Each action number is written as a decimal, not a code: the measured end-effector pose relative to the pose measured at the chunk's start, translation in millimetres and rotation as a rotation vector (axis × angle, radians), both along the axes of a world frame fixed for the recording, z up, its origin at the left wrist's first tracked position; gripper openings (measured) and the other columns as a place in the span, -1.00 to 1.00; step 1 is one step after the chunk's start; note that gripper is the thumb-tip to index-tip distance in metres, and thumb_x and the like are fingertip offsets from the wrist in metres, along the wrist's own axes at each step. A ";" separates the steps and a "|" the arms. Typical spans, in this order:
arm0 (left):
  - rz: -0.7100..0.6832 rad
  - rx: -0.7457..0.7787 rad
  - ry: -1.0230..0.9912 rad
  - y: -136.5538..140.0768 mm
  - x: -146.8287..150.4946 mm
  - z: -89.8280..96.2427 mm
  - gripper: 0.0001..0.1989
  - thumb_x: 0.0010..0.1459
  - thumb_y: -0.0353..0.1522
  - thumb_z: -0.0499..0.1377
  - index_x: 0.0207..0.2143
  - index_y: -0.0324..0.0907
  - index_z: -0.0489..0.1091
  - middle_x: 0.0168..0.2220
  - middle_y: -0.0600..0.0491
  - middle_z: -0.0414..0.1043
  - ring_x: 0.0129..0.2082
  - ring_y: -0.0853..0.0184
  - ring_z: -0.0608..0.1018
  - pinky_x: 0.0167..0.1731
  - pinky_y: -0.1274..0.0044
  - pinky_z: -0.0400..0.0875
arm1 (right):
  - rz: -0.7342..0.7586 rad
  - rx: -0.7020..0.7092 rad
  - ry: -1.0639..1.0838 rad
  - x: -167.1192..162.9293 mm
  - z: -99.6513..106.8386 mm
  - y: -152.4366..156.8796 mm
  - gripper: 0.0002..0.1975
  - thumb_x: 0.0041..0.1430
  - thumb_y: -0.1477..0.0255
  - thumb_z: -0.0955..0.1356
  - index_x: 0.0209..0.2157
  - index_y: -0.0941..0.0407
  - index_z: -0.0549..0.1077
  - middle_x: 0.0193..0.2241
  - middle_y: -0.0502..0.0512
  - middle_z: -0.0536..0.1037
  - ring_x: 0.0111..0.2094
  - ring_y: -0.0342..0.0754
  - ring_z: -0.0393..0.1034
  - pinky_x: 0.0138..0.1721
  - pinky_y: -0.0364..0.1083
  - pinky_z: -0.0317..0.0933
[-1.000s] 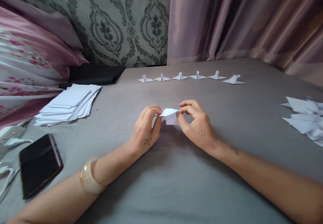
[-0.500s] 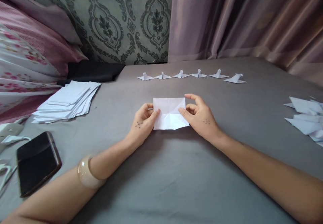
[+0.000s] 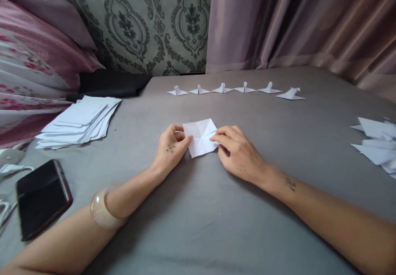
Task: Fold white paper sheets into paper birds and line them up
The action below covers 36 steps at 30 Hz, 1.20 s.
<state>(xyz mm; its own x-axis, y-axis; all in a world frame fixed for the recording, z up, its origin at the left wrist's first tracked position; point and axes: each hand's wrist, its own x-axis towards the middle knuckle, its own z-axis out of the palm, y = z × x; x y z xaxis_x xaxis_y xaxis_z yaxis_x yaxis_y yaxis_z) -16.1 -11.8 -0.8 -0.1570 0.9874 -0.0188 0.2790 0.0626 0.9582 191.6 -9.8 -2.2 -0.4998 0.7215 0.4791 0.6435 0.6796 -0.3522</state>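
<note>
A small white sheet of paper (image 3: 200, 136) with crossing crease lines is held up between my hands, slightly rotated. My left hand (image 3: 172, 146) pinches its left edge, thumb in front and fingers behind. On the opposite edge, my right hand (image 3: 236, 149) closes its fingertips over the paper's right side, hiding that part. Beyond the hands, several folded paper birds (image 3: 222, 88) stand in a row on the grey cloth (image 3: 198, 221).
At left lies a stack of white paper sheets (image 3: 77, 120), with a black phone (image 3: 43, 198) and white cables (image 3: 14, 169) nearer me. Folded white paper pieces (image 3: 375, 143) lie at the far right. A black cloth-like item (image 3: 114, 85) sits behind the stack.
The paper has turned at an angle. My right hand has shifted from thumb-in-front on the right edge to fingertips over that edge, its back now facing up. My left hand keeps its pinch.
</note>
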 end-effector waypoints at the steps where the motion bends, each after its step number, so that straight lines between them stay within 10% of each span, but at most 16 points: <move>1: 0.007 -0.011 0.009 0.8 -0.2 -0.3 -0.69 0.01 -0.27 0.30 -0.23 -0.21 0.34 -0.52 0.07 0.51 -0.63 0.43 0.37 -0.59 0.61 0.15 | 0.021 -0.004 -0.062 -0.2 -0.6 -2.1 -0.64 0.08 0.70 0.22 -0.18 0.09 0.48 -0.16 0.15 0.47 -0.09 0.07 0.29 -0.08 0.05 0.25; 7: 0.029 0.046 0.208 5.2 -5.0 -2.2 -0.59 -0.01 -0.30 0.28 -0.10 -0.22 0.30 -0.38 0.02 0.46 -0.47 0.34 0.43 -0.44 0.52 0.27 | 0.007 -0.065 -0.192 0.9 -3.5 -2.4 -0.68 0.09 0.67 0.22 -0.19 0.14 0.49 -0.19 0.18 0.46 -0.18 0.05 0.27 -0.11 0.05 0.24; 10: 0.010 0.271 0.496 2.3 -6.2 -2.0 -0.45 -0.03 -0.37 0.27 0.05 -0.20 0.26 -0.03 -0.15 0.34 -0.12 0.16 0.43 -0.15 0.33 0.32 | -0.026 -0.101 -0.145 1.7 -3.3 -1.5 -0.69 0.10 0.65 0.22 -0.21 0.13 0.49 -0.21 0.17 0.45 -0.19 0.04 0.28 -0.11 0.02 0.26; 14: -0.156 0.609 0.766 -6.7 -1.6 0.0 -0.75 0.12 -0.36 0.22 -0.11 -0.08 0.40 0.14 -0.08 0.28 0.17 0.03 0.23 0.13 0.19 0.03 | -0.044 -0.139 -0.108 1.7 -3.6 -1.8 -0.72 0.11 0.63 0.23 -0.21 0.12 0.48 -0.22 0.15 0.44 -0.17 0.04 0.29 -0.10 0.01 0.26; 19: -0.505 0.636 0.857 -10.4 2.1 -1.1 -0.81 0.17 -0.20 0.23 -0.22 -0.08 0.44 -0.14 0.00 0.55 0.01 0.10 0.45 0.09 0.22 -0.05 | -0.061 -0.147 -0.115 1.7 -3.1 -3.0 -0.74 0.13 0.60 0.24 -0.20 0.13 0.48 -0.23 0.16 0.44 -0.16 0.04 0.29 -0.07 0.02 0.26; 36: -0.440 0.531 0.887 -0.7 3.8 2.0 -0.79 0.29 -0.32 0.09 -0.34 -0.13 0.49 -0.23 0.07 0.59 -0.25 0.35 0.56 -0.05 0.36 0.12 | -0.111 -0.173 -0.068 4.6 -2.8 -1.2 -0.87 0.25 0.52 0.29 -0.34 0.13 0.48 -0.29 0.10 0.48 -0.21 -0.01 0.34 -0.14 -0.04 0.24</move>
